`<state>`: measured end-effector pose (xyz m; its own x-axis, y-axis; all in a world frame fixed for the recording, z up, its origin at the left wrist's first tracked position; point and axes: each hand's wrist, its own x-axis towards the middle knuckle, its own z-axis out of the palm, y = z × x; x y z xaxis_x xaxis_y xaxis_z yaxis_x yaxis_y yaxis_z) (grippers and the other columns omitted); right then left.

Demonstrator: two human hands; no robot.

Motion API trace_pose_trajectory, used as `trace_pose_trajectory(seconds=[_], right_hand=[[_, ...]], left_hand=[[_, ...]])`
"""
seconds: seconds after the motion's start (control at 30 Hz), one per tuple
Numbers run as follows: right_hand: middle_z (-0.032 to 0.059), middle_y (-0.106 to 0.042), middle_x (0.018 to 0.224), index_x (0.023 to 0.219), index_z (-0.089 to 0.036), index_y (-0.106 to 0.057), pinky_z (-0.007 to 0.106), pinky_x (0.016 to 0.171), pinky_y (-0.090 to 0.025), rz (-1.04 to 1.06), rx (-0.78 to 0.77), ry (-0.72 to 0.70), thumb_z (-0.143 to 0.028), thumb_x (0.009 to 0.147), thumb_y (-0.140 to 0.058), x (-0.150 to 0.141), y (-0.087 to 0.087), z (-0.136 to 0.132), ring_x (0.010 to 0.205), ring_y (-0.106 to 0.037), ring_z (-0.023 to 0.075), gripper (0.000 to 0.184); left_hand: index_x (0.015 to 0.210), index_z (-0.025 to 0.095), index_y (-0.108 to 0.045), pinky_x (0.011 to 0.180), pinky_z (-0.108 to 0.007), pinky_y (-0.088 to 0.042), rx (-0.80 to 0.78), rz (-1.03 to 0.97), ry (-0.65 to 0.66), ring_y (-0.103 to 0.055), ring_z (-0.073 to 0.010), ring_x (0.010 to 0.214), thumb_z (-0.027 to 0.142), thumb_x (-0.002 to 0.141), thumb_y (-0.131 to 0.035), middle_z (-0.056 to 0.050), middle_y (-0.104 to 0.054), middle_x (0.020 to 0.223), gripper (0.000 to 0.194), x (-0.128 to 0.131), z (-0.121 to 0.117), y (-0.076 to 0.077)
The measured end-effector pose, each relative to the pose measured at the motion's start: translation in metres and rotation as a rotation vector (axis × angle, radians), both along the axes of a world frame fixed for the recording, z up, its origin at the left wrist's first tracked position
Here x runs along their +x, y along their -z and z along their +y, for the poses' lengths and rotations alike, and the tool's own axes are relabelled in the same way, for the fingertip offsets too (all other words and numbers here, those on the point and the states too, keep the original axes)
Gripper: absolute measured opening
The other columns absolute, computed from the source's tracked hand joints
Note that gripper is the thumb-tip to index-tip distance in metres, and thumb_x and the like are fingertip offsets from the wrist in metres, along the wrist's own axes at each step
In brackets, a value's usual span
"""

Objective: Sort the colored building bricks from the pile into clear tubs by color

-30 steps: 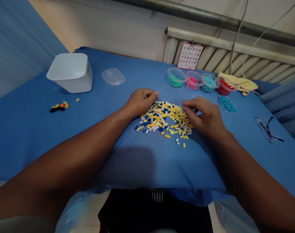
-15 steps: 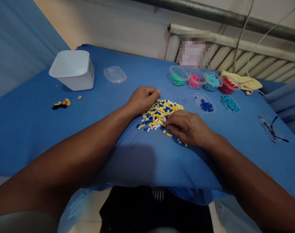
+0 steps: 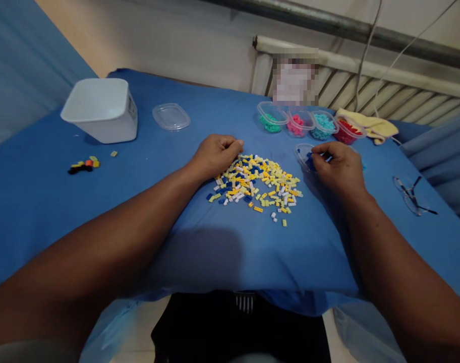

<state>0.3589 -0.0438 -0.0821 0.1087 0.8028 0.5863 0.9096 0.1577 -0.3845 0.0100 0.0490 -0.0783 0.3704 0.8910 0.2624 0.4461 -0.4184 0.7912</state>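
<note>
On the blue-covered table lies a loose pile of small building bricks (image 3: 260, 181) in yellow, pale yellow, white and dark blue. My left hand (image 3: 219, 155) rests at the pile's upper left edge, fingers curled and thumb against the forefinger; whatever is inside them is hidden. To the right of the pile, my right hand (image 3: 339, 166) is over a shallow clear lid-like tray (image 3: 298, 157). Its thumb and forefinger pinch a dark blue brick (image 3: 311, 155), just above other dark blue bricks in the tray. This hand partly covers the tray and the turquoise bricks behind it.
Clear tubs hold green bricks (image 3: 271, 124), pink bricks (image 3: 296, 126), light turquoise bricks (image 3: 323, 126) and red bricks (image 3: 345, 132). A yellow cloth (image 3: 369, 125) and eyeglasses (image 3: 413, 196) lie rightward. Leftward are a white bin (image 3: 101, 111), a clear lid (image 3: 171, 117) and a small brick cluster (image 3: 84, 166).
My right hand has moved from the pile's lower right side, up and right to the tray of dark blue bricks. My left hand stays by the pile. The view has shifted slightly.
</note>
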Motion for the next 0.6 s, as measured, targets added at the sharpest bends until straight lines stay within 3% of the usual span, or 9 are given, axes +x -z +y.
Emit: trace_pose_trajectory(seconds=[0.2, 0.37, 0.5, 0.6], right_hand=[[0.0119, -0.086, 0.106, 0.109, -0.024, -0.087, 0.051, 0.096, -0.063, -0.022, -0.019, 0.084, -0.034, 0.096, -0.071, 0.005, 0.005, 0.01, 0.097, -0.079, 0.0328, 0.023], [0.0137, -0.086, 0.106, 0.109, -0.023, -0.086, 0.053, 0.096, -0.063, -0.006, 0.013, 0.015, -0.032, 0.1, -0.07, 0.0, 0.001, 0.005, 0.096, -0.08, 0.0346, 0.021], [0.012, -0.086, 0.103, 0.108, -0.024, -0.086, 0.051, 0.087, -0.063, 0.013, 0.094, -0.134, -0.031, 0.104, -0.071, -0.03, -0.007, -0.008, 0.089, -0.08, 0.0322, 0.017], [0.0105, -0.087, 0.106, 0.112, -0.025, -0.084, 0.047, 0.086, -0.063, -0.028, 0.127, -0.407, -0.026, 0.11, -0.069, -0.073, -0.018, -0.026, 0.091, -0.08, 0.0295, 0.015]], left_hand=[[0.078, 0.019, -0.077, 0.061, -0.034, -0.031, 0.008, 0.012, -0.013, -0.045, -0.0157, 0.06, 0.056, 0.102, -0.061, 0.0, -0.055, 0.061, 0.047, -0.001, 0.002, 0.002], [0.074, 0.02, -0.071, 0.06, -0.035, -0.028, 0.013, 0.008, 0.005, -0.041, -0.0148, 0.059, 0.054, 0.103, -0.06, 0.001, -0.05, 0.06, 0.046, 0.0, 0.002, 0.003], [0.072, 0.021, -0.067, 0.061, -0.035, -0.028, 0.011, 0.005, 0.001, -0.042, -0.0156, 0.062, 0.055, 0.103, -0.06, 0.0, -0.05, 0.061, 0.047, 0.001, 0.001, 0.003], [0.074, 0.021, -0.07, 0.062, -0.036, -0.028, 0.013, 0.008, 0.009, -0.044, -0.0161, 0.064, 0.055, 0.104, -0.059, 0.0, -0.053, 0.063, 0.047, 0.001, 0.001, 0.004]])
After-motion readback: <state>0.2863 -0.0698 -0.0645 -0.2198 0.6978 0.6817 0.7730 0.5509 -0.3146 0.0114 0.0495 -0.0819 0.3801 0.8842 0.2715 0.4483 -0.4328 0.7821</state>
